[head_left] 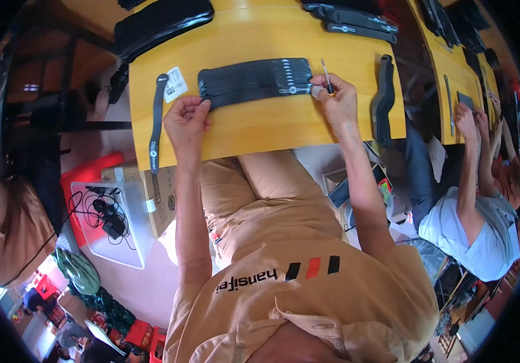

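A row of flat black straps [242, 81], overlapping side by side, lies across the yellow table in front of me. White marks show near its right end. My left hand [188, 121] is closed, thumb and forefinger pinching the near left corner of the row. At the opposite end my right hand [338, 100] pinches the nearest strap's tip. A slim pointed tool [326, 74] with a dark handle sticks up from the right hand's fingers; its exact kind is unclear. White tape wraps one right finger.
One loose strap [157, 124] and a white label [176, 83] lie left of the row. A bundle of straps [383, 100] lies at the right edge. Stacks of straps [163, 27] stand at the back. A translucent bin [133, 242] holds black cables. A co-worker [472, 224] works at the right.
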Demonstrator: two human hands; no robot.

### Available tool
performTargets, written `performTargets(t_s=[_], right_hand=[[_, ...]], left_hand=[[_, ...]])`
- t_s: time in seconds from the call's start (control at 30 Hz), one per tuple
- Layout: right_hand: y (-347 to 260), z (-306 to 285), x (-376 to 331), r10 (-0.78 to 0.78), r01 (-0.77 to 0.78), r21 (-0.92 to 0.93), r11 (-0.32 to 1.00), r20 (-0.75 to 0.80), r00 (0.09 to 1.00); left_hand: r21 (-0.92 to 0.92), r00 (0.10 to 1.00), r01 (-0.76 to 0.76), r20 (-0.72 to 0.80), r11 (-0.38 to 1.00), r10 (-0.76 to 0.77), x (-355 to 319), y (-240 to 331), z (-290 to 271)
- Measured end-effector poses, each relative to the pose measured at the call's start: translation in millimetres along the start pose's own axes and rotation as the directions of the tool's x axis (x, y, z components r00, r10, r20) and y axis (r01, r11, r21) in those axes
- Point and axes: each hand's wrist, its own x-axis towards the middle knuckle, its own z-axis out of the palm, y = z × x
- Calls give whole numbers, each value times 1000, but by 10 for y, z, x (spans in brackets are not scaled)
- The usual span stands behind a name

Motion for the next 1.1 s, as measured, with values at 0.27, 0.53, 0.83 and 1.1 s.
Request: performTargets(t_s=[0.27,0.53,0.83,1.1], right_hand=[[-85,-23,-23,111,-112,16,994,24,993],[-2,17,-2,29,-30,28,999,9,1000],[-48,-6,-8,25,-26,-35,999,-12,1000],[-77,7,-20,29,-30,-63,998,-28,999]], left_hand=[[66,999,37,-19,997,-36,-13,43,29],[36,999,12,-35,999,-11,-8,13,17],[104,999,17,-39,994,-13,21,-38,28],[73,999,12,-34,997,-10,2,7,39]])
